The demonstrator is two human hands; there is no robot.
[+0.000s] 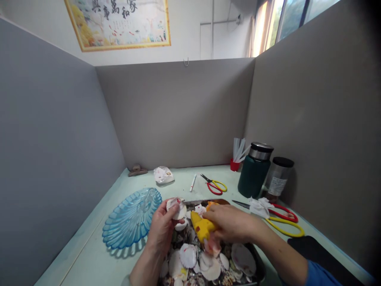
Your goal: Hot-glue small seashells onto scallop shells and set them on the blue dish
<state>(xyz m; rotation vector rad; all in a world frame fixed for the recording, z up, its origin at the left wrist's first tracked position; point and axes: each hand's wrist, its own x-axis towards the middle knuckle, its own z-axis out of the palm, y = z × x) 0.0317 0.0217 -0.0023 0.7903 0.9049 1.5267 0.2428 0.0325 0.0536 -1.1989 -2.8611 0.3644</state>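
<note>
My left hand (162, 224) pinches a round white seashell (177, 210) with a red mark, between thumb and fingers over the tray's left side. My right hand (229, 222) is wrapped round a yellow hot glue gun (202, 227), held just right of that shell; part of the gun is hidden by the fingers. Under both hands lies a metal tray (260, 264) full of shells. Several large white shells (188, 256) lie near its front, some with red marks, among small brown ones.
A blue shell-shaped dish (131, 218) stands left. Behind are a white packet (163, 175), a marker (193, 183) and small scissors (214, 184). At right are large scissors (285, 222) with tissue, a dark green flask (255, 171), a jar (278, 178) and a red cup (235, 165) of glue sticks.
</note>
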